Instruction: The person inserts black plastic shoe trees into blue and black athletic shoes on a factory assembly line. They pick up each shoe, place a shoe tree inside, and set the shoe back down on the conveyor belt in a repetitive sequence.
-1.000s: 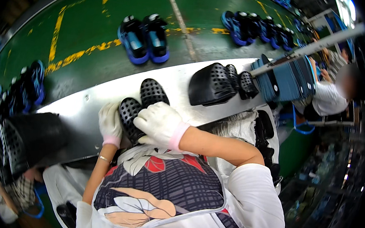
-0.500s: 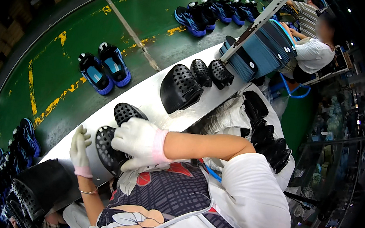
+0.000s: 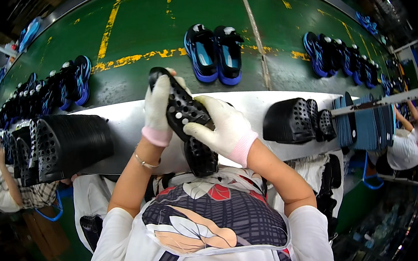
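Both my hands, in pale gloves with pink cuffs, hold one black perforated shoe-shaped shell tilted over the worktop. My left hand is wrapped round its left side, near the upper end. On the right, my right hand grips its lower end between thumb and fingers. A second perforated shell lies just below, close to my apron, with its upper part hidden behind the held one. Whatever is inside the held shell cannot be made out.
Nested black shells stand at left on the metal worktop, others at right beside blue insoles. Beyond, black-and-blue shoes stand on the green surface. Co-workers sit at both sides.
My view has swung, so the scene sits differently. One shell has been lifted off the worktop, and my left hand, free before, now holds it together with my right.
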Action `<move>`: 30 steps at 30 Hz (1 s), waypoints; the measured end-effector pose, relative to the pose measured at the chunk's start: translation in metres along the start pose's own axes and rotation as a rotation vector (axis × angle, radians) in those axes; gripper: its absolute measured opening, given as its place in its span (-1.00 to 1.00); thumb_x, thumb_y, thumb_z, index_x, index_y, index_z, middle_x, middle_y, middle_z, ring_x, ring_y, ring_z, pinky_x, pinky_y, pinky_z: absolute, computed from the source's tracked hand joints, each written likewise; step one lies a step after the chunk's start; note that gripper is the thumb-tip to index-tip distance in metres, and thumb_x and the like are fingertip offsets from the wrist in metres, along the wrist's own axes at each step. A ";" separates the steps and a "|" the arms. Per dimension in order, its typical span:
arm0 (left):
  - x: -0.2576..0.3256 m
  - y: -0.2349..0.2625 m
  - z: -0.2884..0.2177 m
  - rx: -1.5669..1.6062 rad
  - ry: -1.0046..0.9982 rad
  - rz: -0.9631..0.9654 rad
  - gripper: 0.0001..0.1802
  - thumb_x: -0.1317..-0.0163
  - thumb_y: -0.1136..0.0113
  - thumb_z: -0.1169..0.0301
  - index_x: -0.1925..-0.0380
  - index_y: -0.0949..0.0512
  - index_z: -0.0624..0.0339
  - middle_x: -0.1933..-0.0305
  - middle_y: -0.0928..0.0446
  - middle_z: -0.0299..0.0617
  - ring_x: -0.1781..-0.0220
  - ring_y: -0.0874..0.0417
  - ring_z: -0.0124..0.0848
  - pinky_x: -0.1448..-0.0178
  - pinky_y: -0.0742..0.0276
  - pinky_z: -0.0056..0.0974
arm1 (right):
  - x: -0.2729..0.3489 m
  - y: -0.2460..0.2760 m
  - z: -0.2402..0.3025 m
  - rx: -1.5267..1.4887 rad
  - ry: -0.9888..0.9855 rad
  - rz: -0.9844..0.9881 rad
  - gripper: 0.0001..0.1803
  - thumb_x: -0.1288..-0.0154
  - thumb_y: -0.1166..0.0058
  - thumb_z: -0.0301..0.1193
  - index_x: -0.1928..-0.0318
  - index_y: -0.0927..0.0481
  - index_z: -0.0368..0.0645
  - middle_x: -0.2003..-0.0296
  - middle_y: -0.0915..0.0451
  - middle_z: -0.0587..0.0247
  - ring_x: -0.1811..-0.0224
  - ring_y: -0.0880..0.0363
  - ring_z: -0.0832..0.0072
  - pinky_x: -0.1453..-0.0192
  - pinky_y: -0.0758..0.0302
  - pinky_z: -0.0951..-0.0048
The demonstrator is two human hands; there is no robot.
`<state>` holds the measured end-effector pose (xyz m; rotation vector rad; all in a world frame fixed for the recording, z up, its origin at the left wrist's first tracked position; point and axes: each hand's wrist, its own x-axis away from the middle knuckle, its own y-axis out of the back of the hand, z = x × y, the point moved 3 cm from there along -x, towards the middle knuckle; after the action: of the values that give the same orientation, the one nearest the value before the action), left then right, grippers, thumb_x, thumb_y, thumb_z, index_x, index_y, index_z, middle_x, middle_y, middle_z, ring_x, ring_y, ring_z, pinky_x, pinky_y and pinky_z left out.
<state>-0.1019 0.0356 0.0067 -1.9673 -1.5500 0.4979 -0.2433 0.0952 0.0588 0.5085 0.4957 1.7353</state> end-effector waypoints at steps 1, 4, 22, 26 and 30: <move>-0.006 0.001 0.001 0.001 -0.007 -0.012 -0.63 -0.39 -0.01 0.05 0.08 -0.36 0.12 0.30 -0.46 -0.23 0.29 -0.52 -0.44 0.20 -0.53 -0.34 | -0.004 -0.001 0.002 0.017 -0.026 -0.016 -0.39 -0.13 -0.20 -0.11 -0.10 -0.45 -0.25 0.17 -0.60 -0.09 0.11 -0.60 0.07 0.00 -0.51 0.22; -0.022 0.000 0.004 -0.110 -0.056 -0.079 -0.64 -0.39 -0.01 0.06 0.12 -0.38 0.12 0.37 -0.47 -0.27 0.39 -0.51 -0.50 0.27 -0.51 -0.39 | -0.016 -0.003 -0.003 0.143 -0.031 -0.064 -0.49 -0.17 -0.16 -0.14 0.01 -0.48 -0.26 0.26 -0.61 -0.09 0.20 -0.61 0.04 0.09 -0.53 0.20; -0.122 0.017 0.070 -1.746 0.057 0.333 -0.62 -0.16 -0.15 0.17 0.09 -0.54 0.14 -0.02 -0.52 -0.05 -0.04 -0.56 -0.03 -0.10 -0.52 -0.05 | -0.193 0.040 -0.044 1.036 -0.193 0.283 -0.57 -0.18 0.04 -0.15 0.17 -0.67 -0.24 0.19 -0.65 -0.14 0.09 -0.64 0.05 -0.02 -0.55 0.16; -0.141 0.017 0.077 -1.678 0.347 0.315 -0.57 -0.09 -0.20 0.12 0.07 -0.60 0.07 0.03 -0.61 0.01 -0.01 -0.60 -0.01 -0.10 -0.53 -0.10 | -0.218 0.007 -0.085 1.062 -0.283 0.202 -0.67 -0.26 -0.02 -0.18 0.16 -0.67 -0.12 0.20 -0.69 0.00 0.10 -0.68 0.17 0.04 -0.58 0.15; -0.145 0.023 0.078 -1.688 0.397 0.311 -0.59 -0.10 -0.19 0.10 0.10 -0.63 0.05 0.03 -0.62 0.00 -0.02 -0.61 -0.03 -0.09 -0.53 -0.11 | -0.227 -0.003 -0.090 1.130 -0.202 0.248 -0.70 -0.27 -0.03 -0.22 0.13 -0.68 -0.10 0.17 -0.70 0.12 0.08 -0.68 0.22 0.03 -0.58 0.20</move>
<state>-0.1690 -0.0911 -0.0766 -3.0846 -1.3852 -1.5484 -0.2469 -0.1308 -0.0333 1.5689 1.3032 1.4688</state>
